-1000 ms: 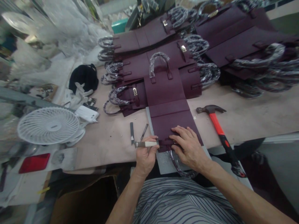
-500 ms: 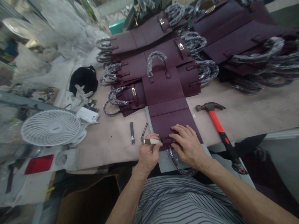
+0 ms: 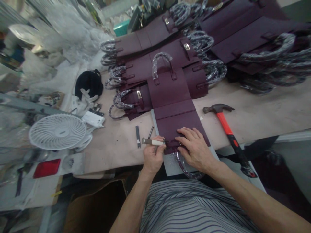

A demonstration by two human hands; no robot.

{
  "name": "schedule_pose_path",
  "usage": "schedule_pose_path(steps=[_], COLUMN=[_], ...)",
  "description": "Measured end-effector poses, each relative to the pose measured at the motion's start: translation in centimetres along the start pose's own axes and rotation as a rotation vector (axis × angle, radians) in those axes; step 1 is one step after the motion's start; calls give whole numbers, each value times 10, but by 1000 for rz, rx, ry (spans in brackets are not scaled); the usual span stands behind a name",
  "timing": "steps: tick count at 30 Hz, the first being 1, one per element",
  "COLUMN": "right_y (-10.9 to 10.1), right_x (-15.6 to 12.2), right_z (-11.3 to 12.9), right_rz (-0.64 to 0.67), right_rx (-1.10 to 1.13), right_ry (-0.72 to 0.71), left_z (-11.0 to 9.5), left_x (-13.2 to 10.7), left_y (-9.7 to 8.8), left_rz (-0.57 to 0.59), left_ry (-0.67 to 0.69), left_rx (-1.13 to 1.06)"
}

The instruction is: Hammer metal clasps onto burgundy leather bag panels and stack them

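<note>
My left hand [image 3: 153,158] is closed around a metal punch-like tool [image 3: 153,142] wrapped in white, held nearly level. Its tip is by the strap near the lower edge of a dark burgundy bag piece [image 3: 173,124]. My right hand [image 3: 195,150] lies on that piece with fingers spread, partly covering the strap. A plastic-wrapped bag handle [image 3: 180,166] loops toward me below the hand. Underneath lies a pale grey board [image 3: 168,168]. Left of the piece are a flat dark chisel-like tool [image 3: 137,134] and a thin dark rod [image 3: 151,132].
A claw hammer [image 3: 225,126] with a red and black grip lies to the right. More burgundy bags [image 3: 167,61] with wrapped handles are piled behind and at the right. A white fan [image 3: 58,132], black cap-like item [image 3: 88,82] and red object [image 3: 47,168] are on the left.
The tool in my left hand has drawn slightly left and up, away from the strap. My right hand stays on the bag piece; the whole view has shifted a little.
</note>
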State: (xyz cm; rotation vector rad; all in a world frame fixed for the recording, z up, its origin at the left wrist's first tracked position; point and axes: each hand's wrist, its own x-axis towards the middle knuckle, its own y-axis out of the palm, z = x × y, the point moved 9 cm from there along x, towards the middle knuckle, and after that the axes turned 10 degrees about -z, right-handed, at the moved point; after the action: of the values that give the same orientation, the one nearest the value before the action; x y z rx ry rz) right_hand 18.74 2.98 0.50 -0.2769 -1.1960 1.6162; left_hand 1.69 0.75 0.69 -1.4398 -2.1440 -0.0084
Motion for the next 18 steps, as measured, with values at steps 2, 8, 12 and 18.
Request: schedule_pose_path(steps=[2, 8, 12, 18], right_y=[0, -1, 0, -29], right_x=[0, 0, -2, -2], right_z=[0, 0, 0, -3], right_rz=[-1, -8, -10, -178], right_rx=[-1, -1, 8, 164], right_ry=[-1, 0, -1, -8], left_z=[-4, -14, -18, -23], left_x=[0, -5, -7, -9], left_y=[1, 5, 8, 16], left_rz=[-7, -33, -28, 44], left_ry=[29, 107, 167, 219], left_rx=[28, 113, 155, 220])
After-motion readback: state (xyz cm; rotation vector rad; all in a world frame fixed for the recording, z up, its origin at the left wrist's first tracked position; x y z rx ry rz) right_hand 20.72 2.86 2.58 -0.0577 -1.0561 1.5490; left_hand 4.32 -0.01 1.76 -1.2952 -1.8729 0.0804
